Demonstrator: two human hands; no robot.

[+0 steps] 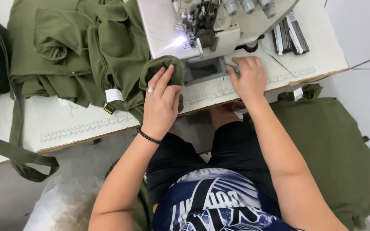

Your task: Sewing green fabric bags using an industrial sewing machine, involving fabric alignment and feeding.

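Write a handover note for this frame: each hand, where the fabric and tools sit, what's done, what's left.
Left hand: resting on a folded edge of the olive green fabric, just left of the sewing machine bed.
Right hand: flat on the table beside the machine, a small metal tool under the fingers; grip unclear.
Fabric: bulk piled on the table's left; more olive cloth lies to the right, below the table.
Done: cannot tell if any seam is sewn.
Left: fabric edge not yet under the presser foot.
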